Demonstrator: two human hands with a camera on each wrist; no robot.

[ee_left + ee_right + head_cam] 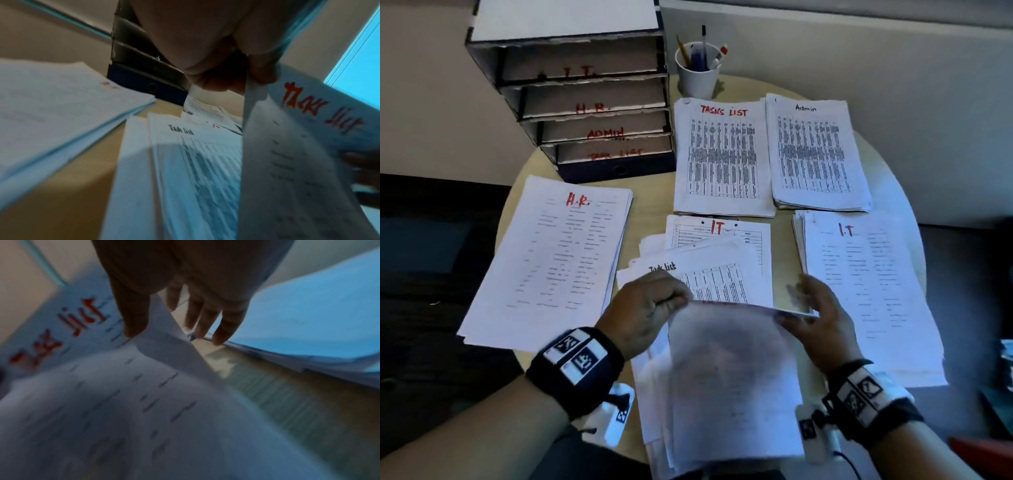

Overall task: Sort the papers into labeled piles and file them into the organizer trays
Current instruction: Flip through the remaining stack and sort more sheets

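My left hand pinches the top left corner of a single sheet, and my right hand pinches its top right corner. The sheet is lifted off the unsorted pile at the table's front. In the left wrist view this sheet bears "Task list" in red. A black "Task list" sheet and an "IT" sheet show on the unsorted pile. Around it lie labeled piles: H.R., Tasks List, Admin and I.T. The organizer stands at the back left.
The organizer's trays read I.T., H.R., ADMIN and TASK LIST from top to bottom. A white cup of pens stands to its right. The round beige table is nearly covered by paper. A wall runs behind it.
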